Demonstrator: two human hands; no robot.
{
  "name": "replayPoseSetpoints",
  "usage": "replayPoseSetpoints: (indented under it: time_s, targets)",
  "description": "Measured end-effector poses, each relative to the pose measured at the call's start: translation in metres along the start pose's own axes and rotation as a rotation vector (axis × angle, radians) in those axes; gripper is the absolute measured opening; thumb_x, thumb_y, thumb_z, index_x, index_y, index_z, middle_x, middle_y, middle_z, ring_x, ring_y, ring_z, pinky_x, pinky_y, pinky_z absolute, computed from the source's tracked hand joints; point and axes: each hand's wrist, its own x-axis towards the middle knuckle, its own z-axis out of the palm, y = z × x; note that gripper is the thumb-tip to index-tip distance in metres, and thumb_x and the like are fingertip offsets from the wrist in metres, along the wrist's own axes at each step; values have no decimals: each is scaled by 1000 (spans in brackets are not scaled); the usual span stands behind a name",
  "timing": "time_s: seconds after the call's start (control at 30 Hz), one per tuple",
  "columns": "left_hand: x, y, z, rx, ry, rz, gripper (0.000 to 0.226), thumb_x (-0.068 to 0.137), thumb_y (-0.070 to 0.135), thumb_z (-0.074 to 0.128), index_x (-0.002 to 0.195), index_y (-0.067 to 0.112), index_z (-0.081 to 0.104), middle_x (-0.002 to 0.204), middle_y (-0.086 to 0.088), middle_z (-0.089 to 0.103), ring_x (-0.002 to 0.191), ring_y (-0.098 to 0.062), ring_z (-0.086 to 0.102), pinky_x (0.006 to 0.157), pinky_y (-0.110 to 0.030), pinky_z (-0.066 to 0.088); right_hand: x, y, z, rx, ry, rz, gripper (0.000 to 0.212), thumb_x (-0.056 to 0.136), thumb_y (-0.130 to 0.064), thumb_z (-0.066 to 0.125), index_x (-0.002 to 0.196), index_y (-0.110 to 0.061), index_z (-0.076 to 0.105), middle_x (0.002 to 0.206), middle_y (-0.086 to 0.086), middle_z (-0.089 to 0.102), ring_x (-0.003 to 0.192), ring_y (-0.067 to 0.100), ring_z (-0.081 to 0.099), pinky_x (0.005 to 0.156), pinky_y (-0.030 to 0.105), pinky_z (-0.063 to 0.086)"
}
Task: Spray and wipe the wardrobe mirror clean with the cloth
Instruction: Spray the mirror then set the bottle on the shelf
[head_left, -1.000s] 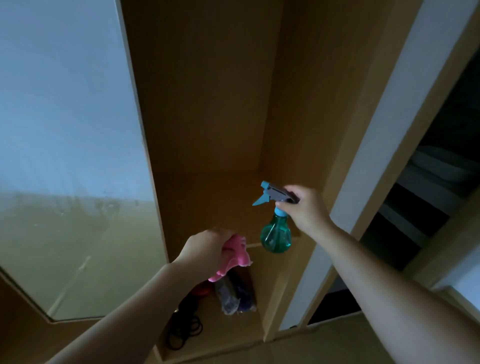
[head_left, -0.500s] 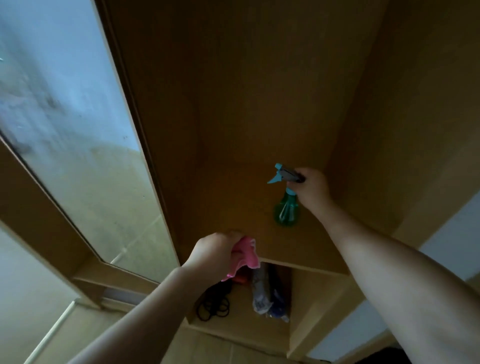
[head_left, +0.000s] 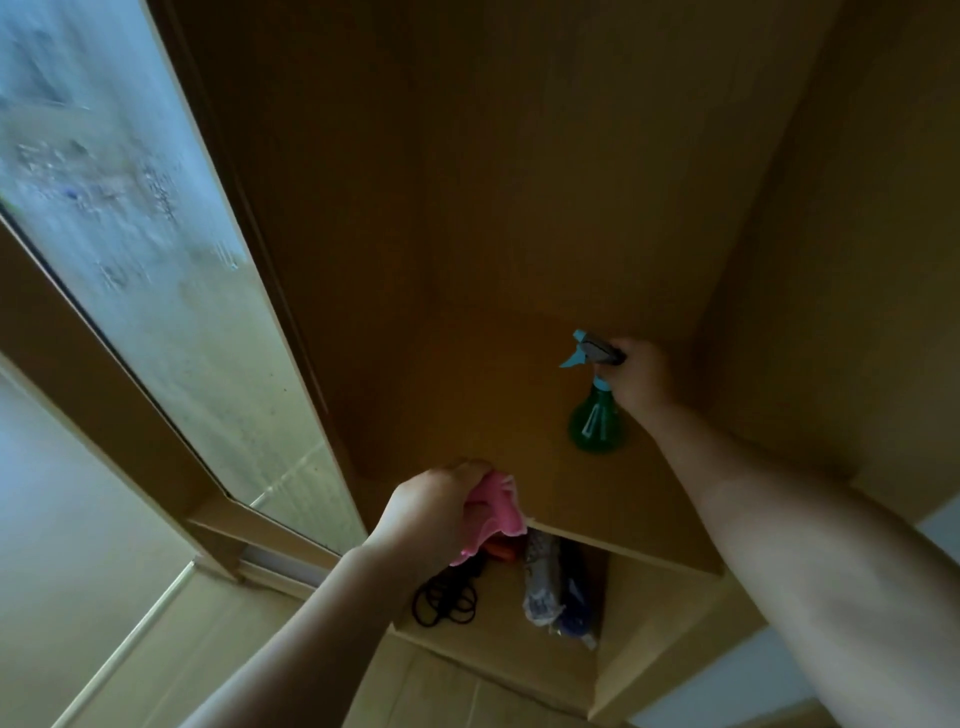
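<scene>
The wardrobe mirror (head_left: 156, 249) fills the left side on an open door, with wet droplets and smears across its upper part. My left hand (head_left: 431, 512) grips a bunched pink cloth (head_left: 496, 512) in front of the shelf's front edge, to the right of the mirror. My right hand (head_left: 641, 379) holds a green spray bottle (head_left: 595, 423) by its grey and blue trigger head, nozzle pointing left. The bottle's base is at the wooden shelf (head_left: 613, 514) inside the wardrobe; I cannot tell if it touches.
Under the shelf lie a coil of black cable (head_left: 447, 603), something red (head_left: 501, 553) and wrapped bundles (head_left: 556, 587). Wooden walls enclose the compartment behind and to the right. The door's wooden frame (head_left: 104, 374) borders the mirror on the left.
The view has swung left and down, bringing the wet upper mirror into sight. My right hand with the bottle has gone deeper over the shelf. My left hand keeps gripping the cloth.
</scene>
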Motion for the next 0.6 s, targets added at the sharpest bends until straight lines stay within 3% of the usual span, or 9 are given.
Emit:
replayPoseSetpoints:
  time_s: [0.13, 0.2, 0.3, 0.37, 0.43, 0.6]
  targets:
    - [2, 7, -5, -88, -17, 12, 55, 86, 25, 64, 79, 76, 45, 84, 54, 49, 71, 22, 54, 56, -1, 45, 0, 4, 0, 17, 10, -5, 20, 91, -10, 63, 110, -11, 67, 99, 7, 66, 82, 15, 56, 70, 29, 45]
    - [3, 10, -7, -93, -20, 24, 61, 86, 25, 65, 78, 80, 41, 82, 58, 46, 69, 27, 50, 52, 2, 41, 0, 3, 0, 32, 12, 0, 21, 91, -10, 63, 111, -9, 66, 102, 11, 67, 88, 20, 60, 74, 33, 49]
    - [8, 5, -6, -66, -12, 42, 53, 88, 23, 64, 83, 73, 48, 79, 46, 57, 68, 20, 55, 51, -1, 42, 0, 2, -2, 29, -15, 18, 23, 91, -10, 62, 114, -8, 64, 105, 14, 66, 97, 27, 63, 82, 40, 52]
    - [11, 3, -6, -14, -7, 26, 34, 89, 22, 62, 96, 55, 58, 73, 28, 61, 66, 9, 60, 51, -6, 47, 1, 4, -5, 13, -38, 17, 23, 91, -10, 63, 114, -10, 64, 106, 13, 66, 98, 27, 63, 78, 37, 51]
    - [15, 3, -7, 53, 9, 19, 25, 90, 23, 60, 109, 39, 59, 80, 23, 58, 66, 4, 61, 57, -13, 53, 4, 7, -9, -14, -38, 17, 26, 90, -9, 64, 115, -12, 64, 108, 11, 67, 102, 27, 63, 75, 32, 48]
    - [17, 10, -14, 65, 15, 35, 24, 90, 24, 59, 109, 39, 59, 82, 15, 64, 68, 0, 64, 61, -23, 58, 1, 0, -22, -106, 62, 74, 60, 84, -20, 71, 139, -24, 47, 134, 4, 55, 115, 24, 59, 77, 29, 51]
